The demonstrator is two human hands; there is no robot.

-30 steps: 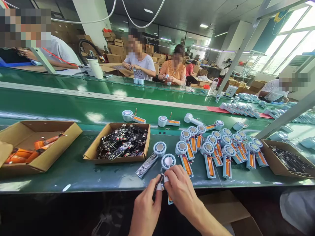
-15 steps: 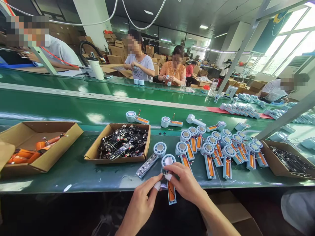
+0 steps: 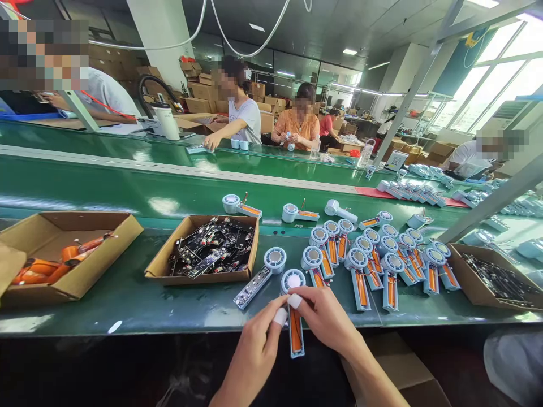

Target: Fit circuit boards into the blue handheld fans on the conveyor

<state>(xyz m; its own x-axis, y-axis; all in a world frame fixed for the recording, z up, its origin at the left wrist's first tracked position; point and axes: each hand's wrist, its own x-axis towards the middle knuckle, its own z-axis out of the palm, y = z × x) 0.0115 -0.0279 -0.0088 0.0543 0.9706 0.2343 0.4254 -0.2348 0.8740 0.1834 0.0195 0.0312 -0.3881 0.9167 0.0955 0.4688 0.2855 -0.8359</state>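
1. Fan (image 3: 293, 280): at the table's (image 3: 190, 308) near edge, its handle (image 3: 296, 336) jutting past.
2. Left hand (image 3: 258, 333), right hand (image 3: 322, 316): fingertips close together over the fan; I cannot tell whether either grip pinches anything.
3. Second fan (image 3: 254, 285): just beside, left.

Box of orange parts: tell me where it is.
In the head view, the orange-parts box stands far left on the bench, with a box of black circuit boards to its right.

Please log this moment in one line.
left hand: at blue fan unit; right hand: same unit, near left; grip: hidden; orange battery: exposed
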